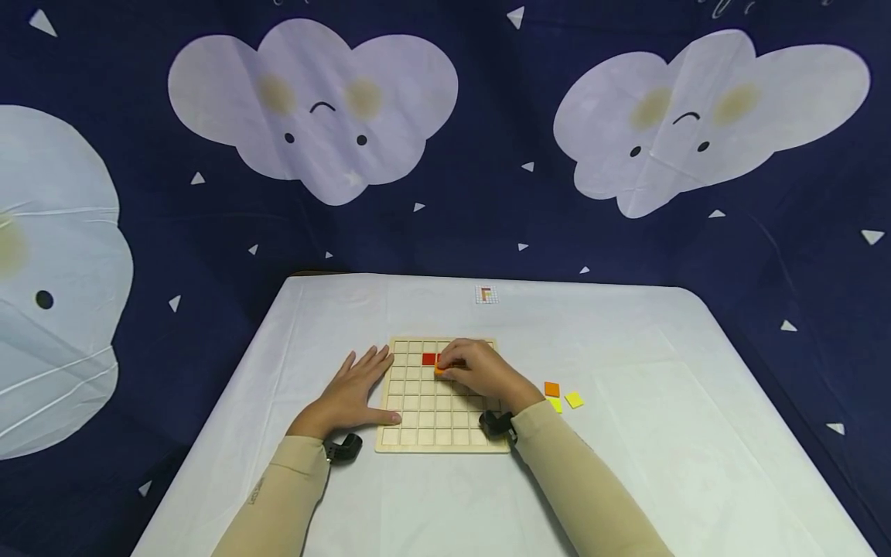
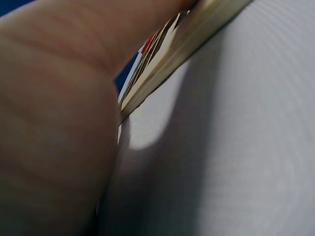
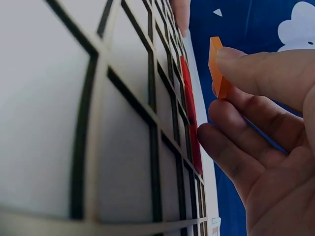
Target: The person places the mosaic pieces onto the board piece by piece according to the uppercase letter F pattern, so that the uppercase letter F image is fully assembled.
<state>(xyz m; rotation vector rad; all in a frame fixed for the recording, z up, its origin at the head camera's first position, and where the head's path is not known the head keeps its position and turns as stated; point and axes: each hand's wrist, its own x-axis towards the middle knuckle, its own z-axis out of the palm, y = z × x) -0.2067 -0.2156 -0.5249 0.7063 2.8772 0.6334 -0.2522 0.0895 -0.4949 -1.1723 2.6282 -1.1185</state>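
Observation:
A wooden grid board (image 1: 411, 441) lies on the table, with red square tiles (image 1: 428, 359) set in a row near its far side; the right hand partly covers that row in the head view. My right hand (image 1: 480, 367) pinches an orange square tile (image 3: 216, 69) between thumb and fingers, held just above the board beside the red ones. My left hand (image 1: 355, 391) rests spread at the board's left edge, its thumb lying over the rim and its fingers along the side. In the left wrist view the board's edge (image 2: 172, 64) shows past the hand.
Right of the board lie another orange tile (image 1: 551, 389) and two yellow tiles (image 1: 574, 400), one partly hidden by the right sleeve. A small pattern card (image 1: 486, 295) lies at the far side of the white table (image 1: 696, 464). Behind hangs a dark blue cloud-printed cloth (image 1: 487, 224).

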